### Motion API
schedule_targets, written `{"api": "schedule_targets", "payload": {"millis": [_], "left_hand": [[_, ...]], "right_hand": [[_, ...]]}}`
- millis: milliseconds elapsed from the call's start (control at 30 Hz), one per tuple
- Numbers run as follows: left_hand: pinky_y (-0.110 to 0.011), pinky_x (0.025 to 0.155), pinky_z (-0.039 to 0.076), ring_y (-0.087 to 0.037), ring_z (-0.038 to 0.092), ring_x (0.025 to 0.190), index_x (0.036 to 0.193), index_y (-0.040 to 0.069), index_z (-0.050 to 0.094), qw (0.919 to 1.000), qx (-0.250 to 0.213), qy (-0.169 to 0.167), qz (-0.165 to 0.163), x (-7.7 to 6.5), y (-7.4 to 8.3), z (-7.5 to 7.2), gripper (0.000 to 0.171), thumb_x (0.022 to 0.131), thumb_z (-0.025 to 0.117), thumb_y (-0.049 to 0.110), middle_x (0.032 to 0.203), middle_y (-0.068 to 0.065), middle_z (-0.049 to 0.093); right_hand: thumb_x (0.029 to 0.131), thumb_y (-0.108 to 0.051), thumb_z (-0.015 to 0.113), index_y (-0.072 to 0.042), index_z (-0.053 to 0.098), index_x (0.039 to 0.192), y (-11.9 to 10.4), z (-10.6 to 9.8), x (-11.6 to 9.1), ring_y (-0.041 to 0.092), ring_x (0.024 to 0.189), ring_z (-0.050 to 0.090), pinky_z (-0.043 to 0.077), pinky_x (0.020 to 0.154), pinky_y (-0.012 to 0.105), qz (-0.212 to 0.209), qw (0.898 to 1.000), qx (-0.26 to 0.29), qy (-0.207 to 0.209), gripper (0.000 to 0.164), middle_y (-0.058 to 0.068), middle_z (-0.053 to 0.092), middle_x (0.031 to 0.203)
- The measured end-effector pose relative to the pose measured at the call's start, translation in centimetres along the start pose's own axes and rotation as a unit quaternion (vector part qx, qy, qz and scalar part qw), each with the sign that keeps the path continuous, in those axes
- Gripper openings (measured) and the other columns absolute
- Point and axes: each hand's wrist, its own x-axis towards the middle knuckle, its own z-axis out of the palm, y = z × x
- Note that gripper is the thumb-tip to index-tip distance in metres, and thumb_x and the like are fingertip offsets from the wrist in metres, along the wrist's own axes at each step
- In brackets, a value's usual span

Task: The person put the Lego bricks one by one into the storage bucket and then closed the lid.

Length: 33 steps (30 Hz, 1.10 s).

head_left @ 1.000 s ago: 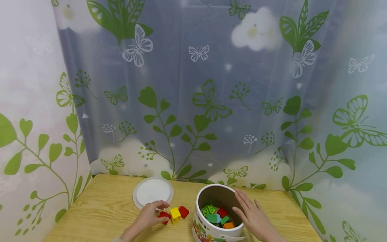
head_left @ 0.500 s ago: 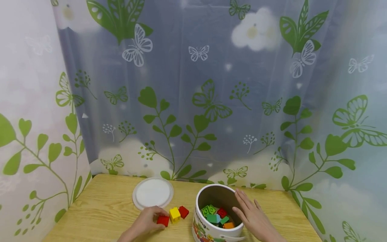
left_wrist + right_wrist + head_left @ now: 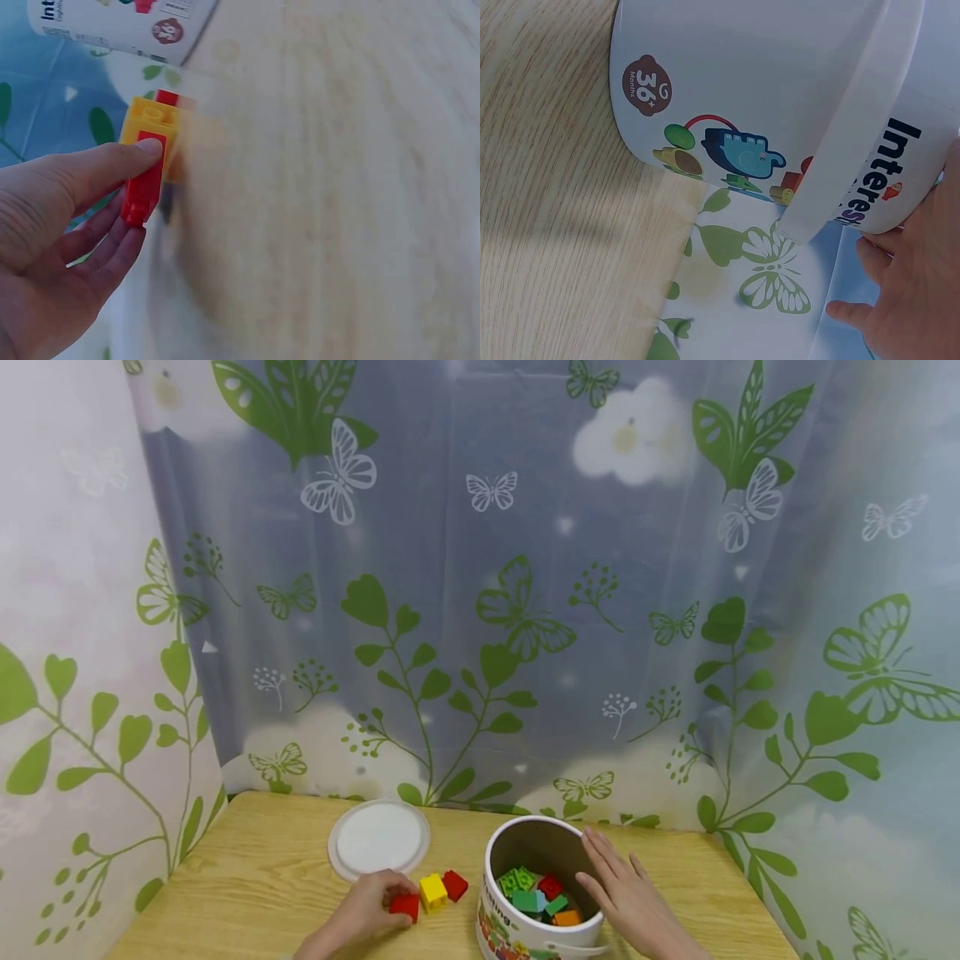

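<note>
The pinched red block (image 3: pixel 404 907) is near the white bucket (image 3: pixel 525 937).

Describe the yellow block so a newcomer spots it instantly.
On the wooden table, find the white bucket. Left of it, the yellow block sits between two red blocks, one pinched by the left hand. Its yellow colour sets it apart from both.

Bare L hand (image 3: pixel 366 902), R hand (image 3: pixel 628 892) (slim fingers (image 3: pixel 604 857))
</note>
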Motion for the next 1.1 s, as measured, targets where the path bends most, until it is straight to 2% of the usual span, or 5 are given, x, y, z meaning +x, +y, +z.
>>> {"api": "schedule_targets", "payload": {"millis": [133, 333, 567, 700, 1100], "left_hand": [[-0.022, 0.071, 0.055, -0.012, 0.062, 0.084, 0.103, 0.008, 0.074, 0.9998, -0.010, 0.012, 0.014, 0.4, 0.8, -0.7, 0.031, 0.076, 0.089, 0.012, 0.096, 0.000, 0.069], [-0.024, 0.069, 0.058, -0.012, 0.063, 0.081, 0.101, 0.008, 0.073, 0.9975, 0.015, 0.037, 0.057, 1.2, 2.7, -2.1, 0.028, 0.078, 0.088, 0.013, 0.093, 0.000, 0.071], [-0.023, 0.070, 0.058, -0.010, 0.064, 0.081, 0.102, 0.010, 0.073, 0.9962, 0.029, 0.041, 0.071, 1.9, 4.6, -3.2, 0.026, 0.081, 0.087, 0.018, 0.094, 0.003, 0.070], [-0.028, 0.072, 0.060, -0.011, 0.065, 0.083, 0.104, 0.010, 0.073, 0.9959, 0.033, 0.036, 0.076, 2.3, 5.7, -3.8, 0.027, 0.082, 0.086, 0.019, 0.096, 0.002, 0.071], [-0.031, 0.075, 0.060, -0.012, 0.065, 0.086, 0.107, 0.010, 0.073, 0.9934, 0.048, 0.035, 0.098, 4.6, 9.3, -3.7, 0.029, 0.084, 0.085, 0.024, 0.099, 0.002, 0.072]], "right_hand": [[0.108, -0.045, 0.043, -0.009, 0.033, 0.159, -0.1, -0.1, -0.1, 0.034, 0.152, 0.026, 0.019, 0.116, 0.071, -0.002, 1.000, 0.000, 0.003, 0.064, 0.012, 0.029, 0.165], [0.108, -0.045, 0.043, -0.010, 0.033, 0.159, 0.0, -0.2, -0.1, 0.033, 0.152, 0.026, 0.020, 0.116, 0.070, -0.006, 1.000, -0.006, 0.006, 0.063, 0.011, 0.029, 0.165], [0.108, -0.043, 0.044, -0.009, 0.034, 0.158, 0.0, 0.0, -0.1, 0.034, 0.151, 0.027, 0.020, 0.116, 0.070, -0.008, 1.000, -0.002, 0.008, 0.062, 0.012, 0.029, 0.165], [0.108, -0.044, 0.045, -0.009, 0.034, 0.159, 0.0, 0.1, -0.1, 0.033, 0.151, 0.027, 0.020, 0.117, 0.070, -0.006, 1.000, -0.001, 0.008, 0.063, 0.011, 0.029, 0.165], [0.108, -0.045, 0.044, -0.009, 0.035, 0.158, -0.1, 0.0, -0.1, 0.033, 0.151, 0.028, 0.021, 0.117, 0.070, -0.010, 1.000, -0.001, 0.016, 0.063, 0.012, 0.030, 0.164]]}}
